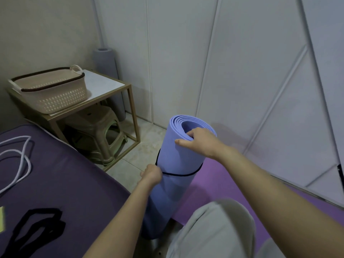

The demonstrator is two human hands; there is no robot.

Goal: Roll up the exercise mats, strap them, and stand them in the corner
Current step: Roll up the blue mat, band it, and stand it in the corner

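Upright on the floor, a rolled blue mat [178, 164] is gripped by two hands.

The right hand [200, 141] clamps the roll's top rim, fingers hooked inside; the left hand [151, 174] is closed on a black strap [183, 175] circling its middle. A grey mat [106, 71] stands in the corner behind a table [104, 84].
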